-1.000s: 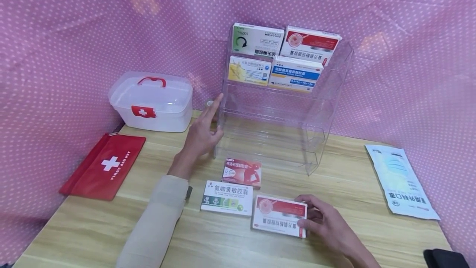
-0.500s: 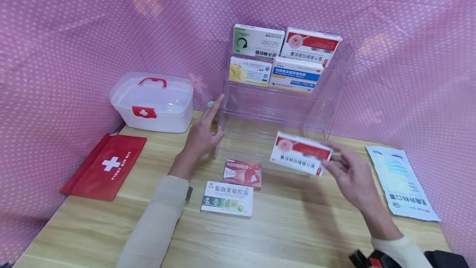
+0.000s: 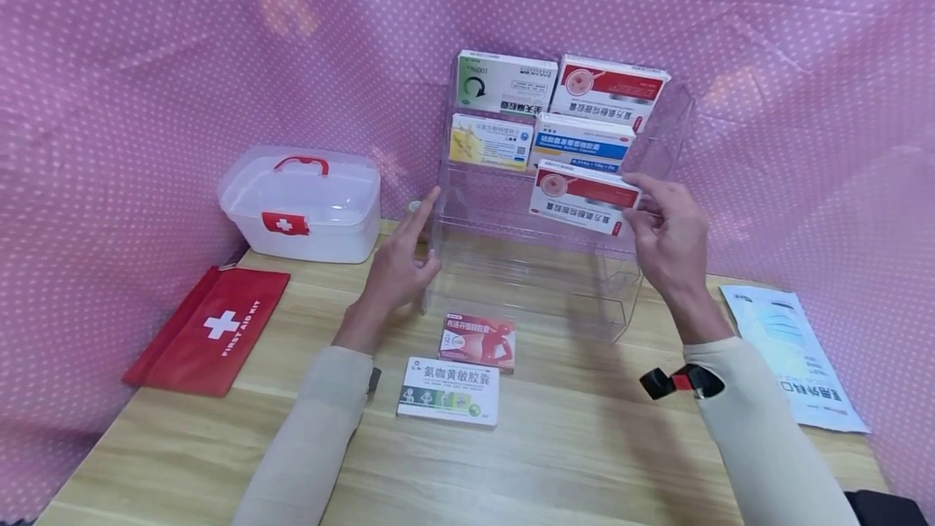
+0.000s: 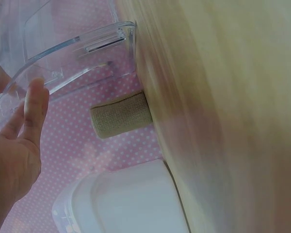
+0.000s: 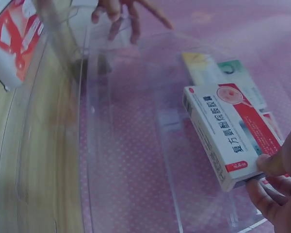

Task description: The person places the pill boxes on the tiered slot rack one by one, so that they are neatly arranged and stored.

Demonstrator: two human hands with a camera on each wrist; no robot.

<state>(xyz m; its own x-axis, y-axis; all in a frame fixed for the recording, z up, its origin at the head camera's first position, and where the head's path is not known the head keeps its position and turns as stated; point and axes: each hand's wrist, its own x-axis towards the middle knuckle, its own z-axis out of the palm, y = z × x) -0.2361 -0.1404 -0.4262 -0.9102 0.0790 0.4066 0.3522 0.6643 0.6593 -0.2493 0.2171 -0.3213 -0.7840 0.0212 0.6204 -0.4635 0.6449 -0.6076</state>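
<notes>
At half past two in the head view, the right hand [image 3: 670, 234] pinches a red-and-white box [image 3: 583, 200] before a clear stand [image 3: 489, 222]. At eight, the left hand [image 3: 398, 270], fingers extended and gripping nothing, meets the stand's edge. A pink-red box [image 3: 477, 341] and a green-and-white box [image 3: 447, 392] lie on the tabletop [image 3: 555, 461] at six o'clock.

The red-and-white box [image 3: 584, 200], lying at the lower centre of the head view a second ago, has risen in the right hand [image 3: 670, 230] to the frame's upper right of centre, now covering the lower edge of the blue-and-white box [image 3: 584, 140]. The right sleeve [image 3: 767, 437] and black wrist strap [image 3: 661, 383] have come into the lower right.
</notes>
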